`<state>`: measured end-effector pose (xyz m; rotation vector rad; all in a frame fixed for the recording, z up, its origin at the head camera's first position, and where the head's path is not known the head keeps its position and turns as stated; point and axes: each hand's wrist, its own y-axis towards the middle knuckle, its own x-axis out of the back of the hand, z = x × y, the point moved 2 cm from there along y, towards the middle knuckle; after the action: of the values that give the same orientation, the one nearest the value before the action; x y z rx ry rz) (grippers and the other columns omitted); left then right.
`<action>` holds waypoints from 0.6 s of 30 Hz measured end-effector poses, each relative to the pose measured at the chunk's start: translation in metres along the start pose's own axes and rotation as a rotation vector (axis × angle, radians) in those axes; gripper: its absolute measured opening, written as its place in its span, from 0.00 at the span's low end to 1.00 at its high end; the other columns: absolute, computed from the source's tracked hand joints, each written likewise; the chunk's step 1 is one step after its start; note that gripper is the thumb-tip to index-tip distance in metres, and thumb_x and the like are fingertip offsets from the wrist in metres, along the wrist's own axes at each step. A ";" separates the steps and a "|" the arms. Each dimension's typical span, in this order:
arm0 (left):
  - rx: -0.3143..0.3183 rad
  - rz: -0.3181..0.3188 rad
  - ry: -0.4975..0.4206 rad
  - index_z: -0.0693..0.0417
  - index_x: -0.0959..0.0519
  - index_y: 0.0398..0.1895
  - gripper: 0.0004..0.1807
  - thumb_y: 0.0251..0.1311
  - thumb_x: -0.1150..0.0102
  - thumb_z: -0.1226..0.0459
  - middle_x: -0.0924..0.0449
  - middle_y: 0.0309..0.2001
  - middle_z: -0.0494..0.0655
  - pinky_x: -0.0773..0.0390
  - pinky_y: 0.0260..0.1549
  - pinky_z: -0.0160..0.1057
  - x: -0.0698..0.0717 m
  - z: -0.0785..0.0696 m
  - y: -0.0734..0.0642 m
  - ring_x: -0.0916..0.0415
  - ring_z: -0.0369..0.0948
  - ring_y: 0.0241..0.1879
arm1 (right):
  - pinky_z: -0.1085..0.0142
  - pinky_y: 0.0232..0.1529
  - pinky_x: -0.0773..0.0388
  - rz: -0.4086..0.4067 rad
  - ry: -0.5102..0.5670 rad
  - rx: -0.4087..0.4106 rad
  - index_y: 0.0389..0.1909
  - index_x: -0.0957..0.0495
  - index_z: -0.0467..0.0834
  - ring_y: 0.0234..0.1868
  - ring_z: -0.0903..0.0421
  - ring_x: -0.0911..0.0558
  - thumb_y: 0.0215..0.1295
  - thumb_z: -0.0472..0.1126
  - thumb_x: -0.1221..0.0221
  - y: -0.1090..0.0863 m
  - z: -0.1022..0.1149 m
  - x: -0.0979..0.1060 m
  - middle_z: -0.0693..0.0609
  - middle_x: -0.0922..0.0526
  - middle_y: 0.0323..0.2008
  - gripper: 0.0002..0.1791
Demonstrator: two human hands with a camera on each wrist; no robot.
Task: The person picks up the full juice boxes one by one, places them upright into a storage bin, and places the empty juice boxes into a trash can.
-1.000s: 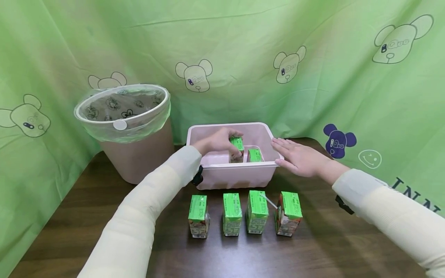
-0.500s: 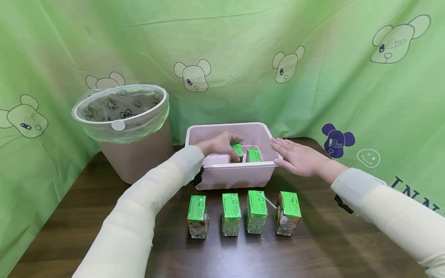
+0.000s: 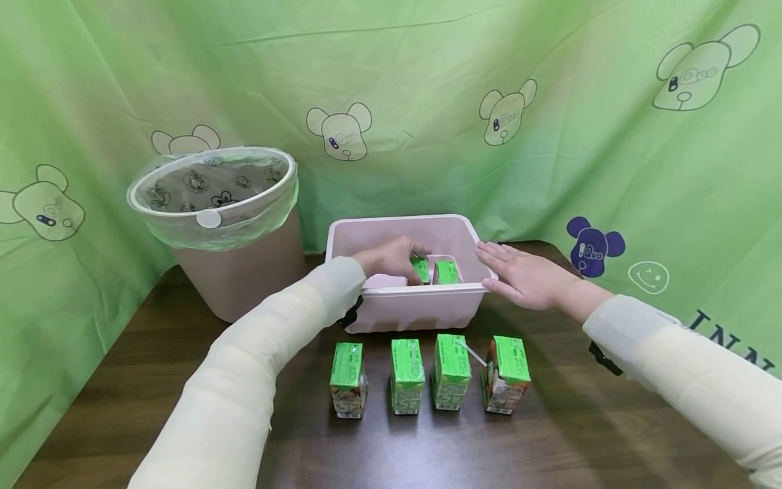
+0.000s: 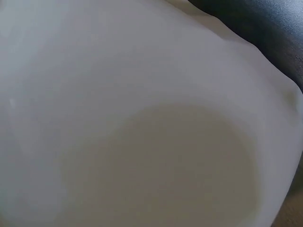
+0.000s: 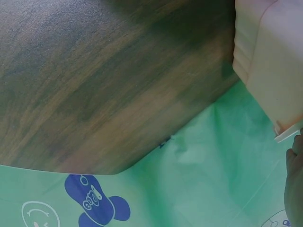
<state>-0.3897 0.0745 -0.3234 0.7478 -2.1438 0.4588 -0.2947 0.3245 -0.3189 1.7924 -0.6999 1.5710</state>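
Observation:
Inside a pink plastic bin, my left hand grips a green-topped juice box, thumb in front and fingers behind. Another juice box stands upright just to its right in the same bin. My right hand lies with straight fingers against the right rim, its palm facing down. In the right wrist view only the edge of that hand shows, beside the bin's outer wall. A blurred pale surface fills most of the left wrist view, hiding the left hand there.
Several juice boxes stand in a row on the dark wooden table in front of the bin. A white straw slants between the two rightmost. A tall lined trash can stands back left; a green curtain hangs behind.
My left hand has moved slightly right and down into the bin, lowering the juice box beside the other one. My right hand stays at the rim.

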 end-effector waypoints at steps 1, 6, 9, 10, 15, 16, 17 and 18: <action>0.001 0.000 0.004 0.64 0.32 0.66 0.40 0.47 0.27 0.69 0.25 0.61 0.54 0.29 0.51 0.28 0.000 -0.001 0.000 0.28 0.43 0.58 | 0.47 0.70 0.47 0.001 -0.002 0.000 0.71 0.43 0.30 0.72 0.39 0.46 0.75 0.51 0.54 0.000 0.000 0.000 0.35 0.44 0.72 0.34; 0.018 0.001 0.011 0.63 0.32 0.67 0.40 0.48 0.28 0.70 0.26 0.62 0.54 0.29 0.49 0.27 -0.001 -0.003 -0.001 0.29 0.42 0.57 | 0.48 0.70 0.47 -0.001 -0.006 -0.009 0.71 0.44 0.31 0.73 0.40 0.46 0.75 0.52 0.54 0.000 -0.001 0.000 0.36 0.45 0.72 0.35; 0.024 0.005 0.016 0.61 0.33 0.68 0.40 0.49 0.28 0.69 0.26 0.62 0.54 0.29 0.48 0.27 0.000 -0.003 -0.003 0.29 0.41 0.57 | 0.48 0.70 0.47 -0.003 -0.004 -0.006 0.71 0.43 0.31 0.73 0.40 0.46 0.75 0.51 0.54 0.000 -0.001 0.000 0.36 0.44 0.72 0.34; 0.025 0.006 0.014 0.61 0.33 0.68 0.40 0.49 0.28 0.69 0.26 0.62 0.53 0.29 0.49 0.27 0.000 -0.003 -0.004 0.30 0.42 0.58 | 0.48 0.70 0.47 -0.003 -0.003 -0.004 0.71 0.43 0.31 0.73 0.40 0.46 0.75 0.51 0.53 0.000 0.000 0.000 0.36 0.45 0.72 0.34; 0.019 0.008 -0.050 0.61 0.34 0.69 0.41 0.49 0.29 0.69 0.27 0.63 0.53 0.30 0.55 0.29 0.002 -0.002 -0.006 0.33 0.45 0.63 | 0.48 0.70 0.47 0.000 -0.001 -0.007 0.71 0.43 0.31 0.73 0.40 0.46 0.75 0.51 0.54 0.000 0.000 -0.001 0.36 0.45 0.72 0.34; 0.019 0.008 -0.070 0.61 0.34 0.69 0.41 0.49 0.29 0.70 0.27 0.63 0.53 0.30 0.56 0.30 0.002 -0.002 -0.007 0.33 0.46 0.63 | 0.48 0.70 0.47 -0.001 -0.001 -0.008 0.71 0.43 0.31 0.73 0.40 0.46 0.75 0.51 0.54 0.001 0.000 -0.001 0.36 0.45 0.72 0.34; 0.019 0.008 -0.086 0.61 0.34 0.69 0.41 0.49 0.29 0.70 0.28 0.63 0.53 0.30 0.56 0.31 0.002 -0.001 -0.008 0.33 0.46 0.64 | 0.48 0.70 0.47 -0.002 0.000 -0.010 0.71 0.43 0.31 0.73 0.40 0.46 0.75 0.52 0.54 0.001 -0.001 -0.001 0.36 0.44 0.72 0.34; 0.020 0.008 -0.100 0.61 0.34 0.69 0.41 0.49 0.29 0.70 0.28 0.64 0.53 0.30 0.57 0.32 0.003 0.000 -0.008 0.33 0.47 0.64 | 0.48 0.70 0.47 -0.003 0.001 -0.009 0.71 0.43 0.31 0.73 0.40 0.46 0.75 0.51 0.53 0.001 -0.001 -0.001 0.36 0.44 0.72 0.34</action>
<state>-0.3856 0.0675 -0.3202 0.7885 -2.2383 0.4559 -0.2956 0.3245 -0.3199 1.7852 -0.7025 1.5637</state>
